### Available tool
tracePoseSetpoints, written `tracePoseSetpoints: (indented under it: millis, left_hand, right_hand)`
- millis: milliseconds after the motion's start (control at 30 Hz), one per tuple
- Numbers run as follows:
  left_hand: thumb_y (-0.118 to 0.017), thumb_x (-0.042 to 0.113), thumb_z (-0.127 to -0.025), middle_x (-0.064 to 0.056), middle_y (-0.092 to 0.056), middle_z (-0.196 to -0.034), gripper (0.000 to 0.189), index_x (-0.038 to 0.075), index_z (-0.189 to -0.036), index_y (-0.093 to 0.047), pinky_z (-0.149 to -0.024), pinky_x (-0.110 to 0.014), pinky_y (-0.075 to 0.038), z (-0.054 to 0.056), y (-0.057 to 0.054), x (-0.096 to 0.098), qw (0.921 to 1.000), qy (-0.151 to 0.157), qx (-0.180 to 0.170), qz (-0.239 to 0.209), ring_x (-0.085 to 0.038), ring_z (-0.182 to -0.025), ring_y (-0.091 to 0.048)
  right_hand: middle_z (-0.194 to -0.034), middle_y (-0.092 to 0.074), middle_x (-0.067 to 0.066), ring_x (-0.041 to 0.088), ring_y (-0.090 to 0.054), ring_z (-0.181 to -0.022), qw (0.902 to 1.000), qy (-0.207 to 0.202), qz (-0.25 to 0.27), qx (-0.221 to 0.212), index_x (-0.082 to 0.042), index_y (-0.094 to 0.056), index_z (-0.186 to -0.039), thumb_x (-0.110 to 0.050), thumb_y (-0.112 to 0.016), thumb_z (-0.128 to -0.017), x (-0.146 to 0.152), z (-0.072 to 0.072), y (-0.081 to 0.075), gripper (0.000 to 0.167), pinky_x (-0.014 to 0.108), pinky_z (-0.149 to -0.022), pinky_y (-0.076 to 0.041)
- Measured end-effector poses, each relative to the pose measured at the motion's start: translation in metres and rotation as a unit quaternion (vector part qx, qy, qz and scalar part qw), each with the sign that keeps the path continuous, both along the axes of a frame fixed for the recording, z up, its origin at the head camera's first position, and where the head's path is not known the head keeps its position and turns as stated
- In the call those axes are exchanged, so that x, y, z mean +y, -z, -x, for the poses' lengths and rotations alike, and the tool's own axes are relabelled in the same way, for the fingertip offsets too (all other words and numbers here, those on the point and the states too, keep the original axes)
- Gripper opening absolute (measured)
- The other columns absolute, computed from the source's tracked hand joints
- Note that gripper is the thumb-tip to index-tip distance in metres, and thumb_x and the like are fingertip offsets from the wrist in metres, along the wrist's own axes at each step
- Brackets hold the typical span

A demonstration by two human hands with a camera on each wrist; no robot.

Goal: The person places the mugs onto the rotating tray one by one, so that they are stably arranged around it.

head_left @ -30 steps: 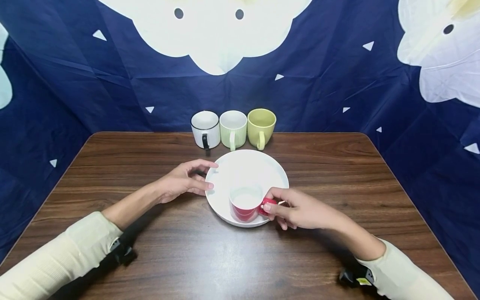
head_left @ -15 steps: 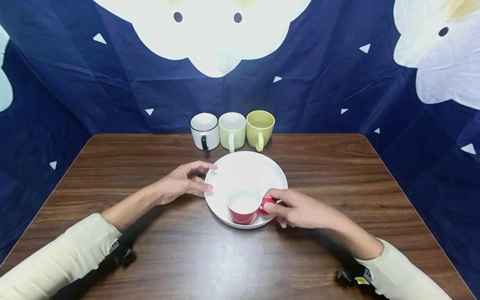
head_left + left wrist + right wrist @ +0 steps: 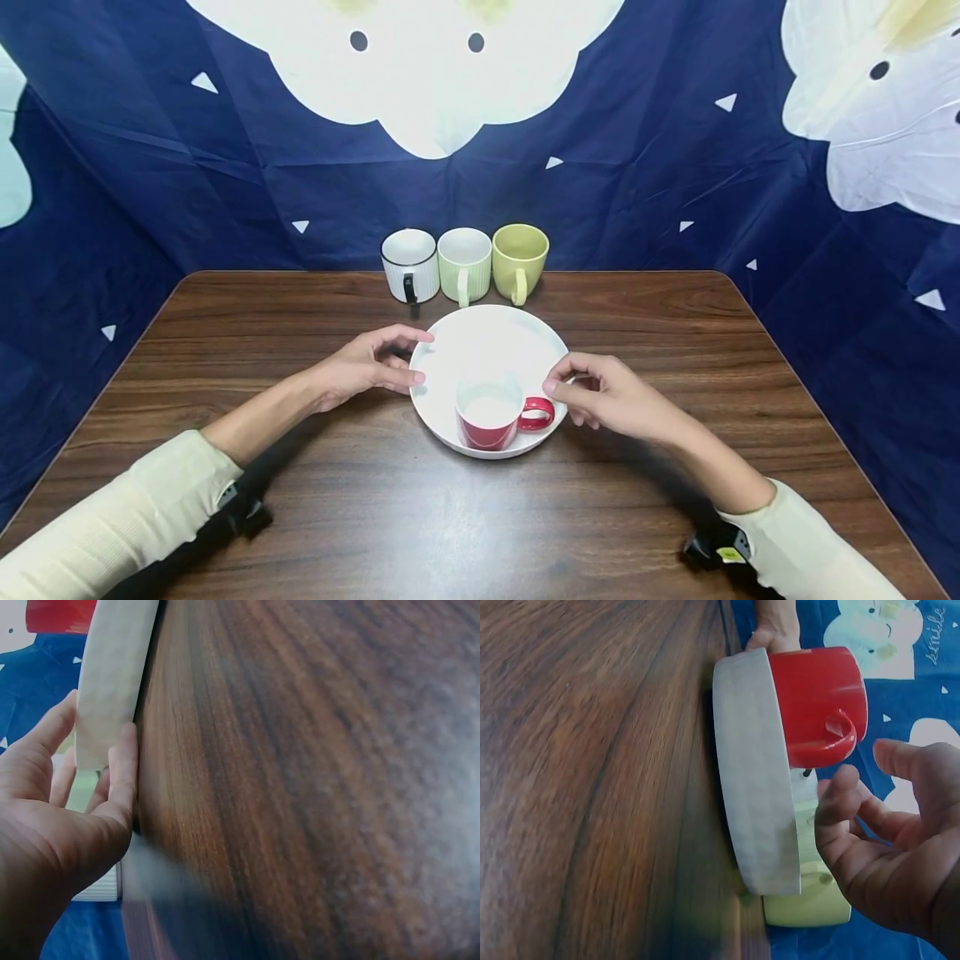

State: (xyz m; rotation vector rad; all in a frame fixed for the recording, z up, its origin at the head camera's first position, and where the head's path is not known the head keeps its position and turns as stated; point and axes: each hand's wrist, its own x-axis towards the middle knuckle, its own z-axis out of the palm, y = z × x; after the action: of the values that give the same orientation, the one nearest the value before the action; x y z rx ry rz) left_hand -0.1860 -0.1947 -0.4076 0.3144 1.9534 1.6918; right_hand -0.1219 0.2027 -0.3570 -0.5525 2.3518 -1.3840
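Note:
A red mug (image 3: 487,435) with a pale inside stands upright near the front of a round white plate (image 3: 487,342), its handle (image 3: 542,414) turned right. My left hand (image 3: 367,367) is at the plate's left side; its extended fingers touch the rim, with the side wall (image 3: 112,690) beside them in the left wrist view. My right hand (image 3: 615,396) is just off the handle, beside the plate's right edge, holding nothing. In the right wrist view, a gap separates its loosely bent fingers (image 3: 845,802) from the mug's handle (image 3: 844,742).
Behind the plate stand three mugs in a row: white with a black handle (image 3: 410,267), pale green (image 3: 465,267) and yellow-green (image 3: 520,262). The brown wooden table (image 3: 457,525) meets a dark blue cloth (image 3: 337,192) at the back.
My right hand has let go of the red mug's handle and drawn up and to the right. The mug, lowered slightly, now stays on the plate. My left hand keeps its place.

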Motion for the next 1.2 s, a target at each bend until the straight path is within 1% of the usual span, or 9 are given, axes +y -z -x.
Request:
tracePoseSetpoints:
  millis: [133, 333, 567, 767, 1000, 1200]
  left_hand:
    - [-0.083, 0.001, -0.099, -0.021, -0.052, -0.148, 0.068, 0.002, -0.161, -0.055, -0.097, -0.039, -0.07, 0.0, 0.0, -0.001, 1.0, 0.002, -0.002, -0.001, -0.017, -0.106, -0.077]
    - [-0.082, 0.003, -0.1, -0.023, -0.052, -0.15, 0.066, 0.001, -0.16, -0.055, -0.099, -0.04, -0.069, 0.0, 0.0, -0.002, 1.0, 0.004, -0.001, 0.002, -0.018, -0.109, -0.077]
    - [-0.083, 0.005, -0.1, -0.023, -0.052, -0.151, 0.066, 0.002, -0.16, -0.055, -0.099, -0.039, -0.069, -0.003, -0.002, -0.002, 1.0, 0.003, 0.0, 0.007, -0.018, -0.11, -0.076]
    - [-0.083, 0.005, -0.1, -0.023, -0.052, -0.149, 0.066, 0.002, -0.16, -0.056, -0.099, -0.038, -0.068, -0.006, -0.002, -0.003, 1.0, 0.0, 0.0, 0.008, -0.017, -0.109, -0.076]
    - [-0.083, 0.005, -0.1, -0.024, -0.053, -0.15, 0.066, 0.002, -0.16, -0.056, -0.098, -0.037, -0.069, -0.009, -0.003, -0.003, 0.9999, 0.001, 0.006, 0.01, -0.017, -0.108, -0.076]
    - [-0.083, 0.006, -0.1, -0.024, -0.051, -0.15, 0.065, 0.002, -0.16, -0.056, -0.098, -0.037, -0.068, -0.011, -0.004, -0.004, 1.0, 0.001, 0.004, 0.009, -0.016, -0.108, -0.076]
  right_hand:
    - [-0.072, -0.061, 0.006, 0.014, -0.056, -0.063, 0.9991, 0.035, 0.023, 0.004, 0.001, -0.072, -0.112, -0.018, -0.069, -0.112, 0.005, 0.003, 0.004, 0.019, 0.029, -0.055, -0.05]
    - [-0.073, -0.061, 0.005, 0.013, -0.057, -0.065, 0.9973, 0.067, 0.03, -0.002, 0.002, -0.072, -0.111, -0.017, -0.07, -0.111, 0.012, 0.005, 0.009, 0.019, 0.026, -0.057, -0.05]
    - [-0.075, -0.062, 0.007, 0.013, -0.059, -0.067, 0.9959, 0.079, 0.042, -0.008, 0.006, -0.071, -0.113, -0.014, -0.071, -0.109, 0.017, 0.005, 0.012, 0.02, 0.027, -0.057, -0.05]
    - [-0.081, -0.066, 0.01, 0.012, -0.06, -0.067, 0.9951, 0.086, 0.047, -0.012, 0.006, -0.071, -0.113, -0.013, -0.07, -0.108, 0.02, 0.006, 0.015, 0.019, 0.027, -0.057, -0.051]
    - [-0.082, -0.066, 0.011, 0.013, -0.06, -0.067, 0.9944, 0.094, 0.043, -0.022, 0.006, -0.071, -0.113, -0.013, -0.07, -0.109, 0.022, 0.005, 0.016, 0.019, 0.026, -0.057, -0.05]
    - [-0.089, -0.069, 0.016, 0.013, -0.06, -0.068, 0.994, 0.095, 0.046, -0.025, 0.007, -0.07, -0.114, -0.012, -0.07, -0.108, 0.023, 0.005, 0.018, 0.019, 0.027, -0.057, -0.051]
